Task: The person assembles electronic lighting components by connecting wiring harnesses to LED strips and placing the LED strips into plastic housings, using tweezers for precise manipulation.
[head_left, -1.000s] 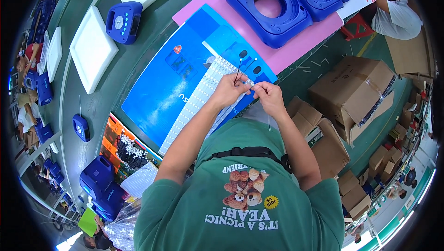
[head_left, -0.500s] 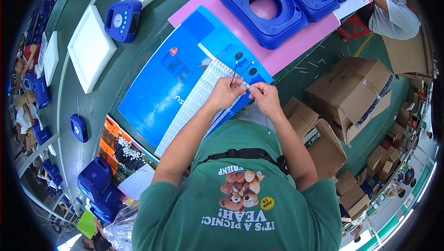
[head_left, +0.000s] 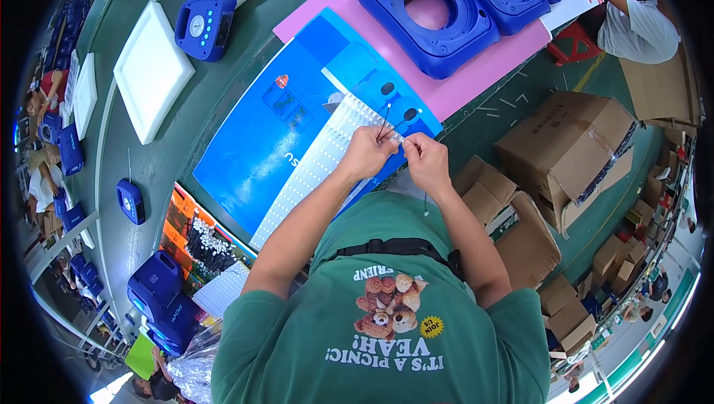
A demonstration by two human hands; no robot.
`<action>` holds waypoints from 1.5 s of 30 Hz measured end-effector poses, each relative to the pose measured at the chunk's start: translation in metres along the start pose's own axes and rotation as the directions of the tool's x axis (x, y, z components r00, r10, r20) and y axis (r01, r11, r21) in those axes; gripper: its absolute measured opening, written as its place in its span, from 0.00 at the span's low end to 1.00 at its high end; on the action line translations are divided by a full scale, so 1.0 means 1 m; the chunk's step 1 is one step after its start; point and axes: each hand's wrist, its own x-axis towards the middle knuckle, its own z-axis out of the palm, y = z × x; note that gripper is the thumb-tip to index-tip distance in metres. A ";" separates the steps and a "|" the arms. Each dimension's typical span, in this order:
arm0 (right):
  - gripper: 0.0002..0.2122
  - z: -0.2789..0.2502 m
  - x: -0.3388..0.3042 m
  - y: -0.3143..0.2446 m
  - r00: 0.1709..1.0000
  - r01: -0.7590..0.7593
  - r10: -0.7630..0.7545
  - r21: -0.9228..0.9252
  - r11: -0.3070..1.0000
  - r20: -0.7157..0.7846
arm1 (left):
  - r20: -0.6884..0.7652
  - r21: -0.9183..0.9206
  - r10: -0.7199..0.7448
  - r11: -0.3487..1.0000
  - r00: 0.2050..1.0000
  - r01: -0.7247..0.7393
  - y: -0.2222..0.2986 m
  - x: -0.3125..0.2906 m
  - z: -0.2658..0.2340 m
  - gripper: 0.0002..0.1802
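My left hand [head_left: 366, 152] is closed in a pinch at the top end of a white perforated strip panel [head_left: 316, 155]. A thin black cable [head_left: 384, 123] with a small white connector sticks up from its fingers. Close beside it, fingertips nearly touching, my right hand [head_left: 427, 162] pinches at the same panel end. Below that hand dangles a thin wire end [head_left: 426, 207] with a pale tip. What lies exactly between the fingertips is too small to make out. The panel rests on a blue printed sheet [head_left: 253, 136] on the bench.
Blue speaker housings [head_left: 431, 13] stand in a row on a pink mat [head_left: 461, 91]. At left, a blue device [head_left: 204, 26] sits by a white foam tray [head_left: 152, 73] on the green line. An orange bin [head_left: 177, 218] holds cables. Cardboard boxes [head_left: 561, 143] stand at right; a person [head_left: 643, 28] works beyond.
Both hands stay together at the panel's end, with only small finger shifts. The blue device, the tray and the bench appear slightly shifted to the right in the view.
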 end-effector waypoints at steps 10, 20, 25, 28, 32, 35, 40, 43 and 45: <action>0.07 0.007 -0.002 -0.006 0.911 -0.411 0.378 0.319 0.854 0.163 | 0.056 -0.037 0.005 0.999 0.998 -0.003 -0.011 0.002 -0.001 0.05; 0.08 0.001 0.014 0.018 0.973 -0.225 0.225 0.001 0.974 0.060 | -0.099 0.238 0.079 0.970 0.992 -0.053 0.000 -0.001 -0.010 0.10; 0.09 -0.012 0.038 -0.028 0.977 -0.203 0.210 0.506 0.838 0.045 | -0.143 0.119 0.002 0.993 0.990 0.015 0.009 -0.003 -0.013 0.10; 0.08 -0.012 0.036 -0.034 0.936 -0.350 0.248 0.703 0.619 0.248 | -0.070 0.117 0.009 0.993 0.998 -0.001 0.017 -0.004 -0.015 0.09; 0.07 -0.002 0.029 -0.040 0.916 -0.394 0.302 0.733 0.555 0.264 | -0.063 0.077 0.113 0.991 0.992 -0.108 0.000 -0.005 -0.007 0.06; 0.07 0.013 0.021 -0.032 0.886 -0.428 0.388 0.771 0.472 0.254 | 0.001 0.041 0.115 0.993 0.993 -0.115 -0.001 -0.011 -0.005 0.05; 0.08 0.021 0.020 -0.033 0.902 -0.338 0.408 0.815 0.470 0.139 | 0.124 -0.178 0.114 0.980 0.986 -0.091 -0.015 -0.014 -0.015 0.07; 0.09 0.015 0.019 -0.030 0.866 -0.399 0.473 0.792 0.461 0.161 | 0.235 -0.346 -0.035 0.931 0.971 0.117 0.007 -0.015 -0.022 0.11; 0.09 0.002 0.018 -0.027 0.895 -0.428 0.369 0.710 0.559 0.249 | 0.291 -0.748 -0.156 0.578 0.944 0.326 -0.001 -0.008 -0.019 0.14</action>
